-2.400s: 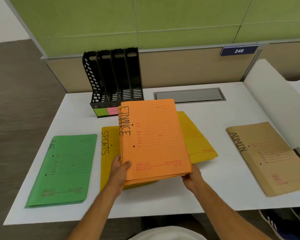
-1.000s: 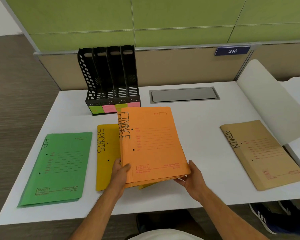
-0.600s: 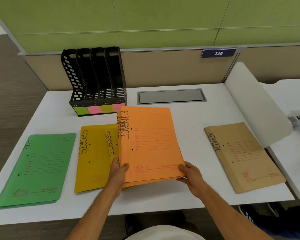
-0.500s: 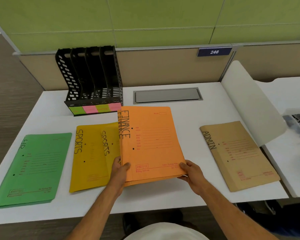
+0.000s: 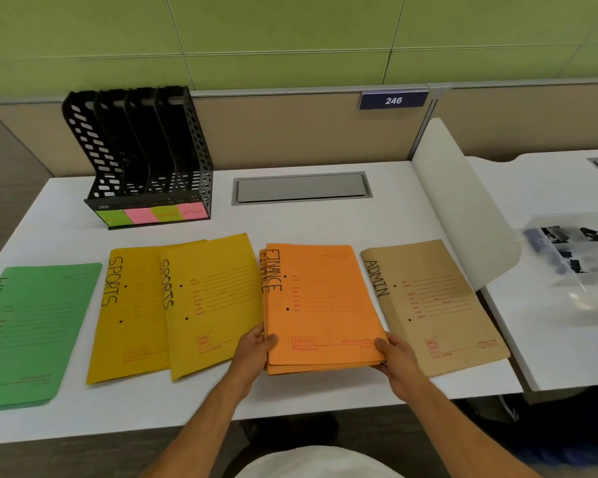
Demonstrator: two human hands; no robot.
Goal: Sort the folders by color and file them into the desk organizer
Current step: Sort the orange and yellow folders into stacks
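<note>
A stack of orange folders (image 5: 320, 305) marked FINANCE is held at its near corners — the left hand (image 5: 252, 350) is clamped on the near-left corner, thumb on top, and the right hand (image 5: 399, 357) is clamped on the near-right corner. The stack is seen low over the desk (image 5: 290, 222), between two yellow folders (image 5: 173, 305) and a tan folder (image 5: 432, 305), with a green folder (image 5: 32, 326) beyond the yellow ones; its long axis runs away from the fingers. The black organizer (image 5: 142, 157) is set beyond the yellow folders, up and left of the stack — nearer the left hand, it is judged.
</note>
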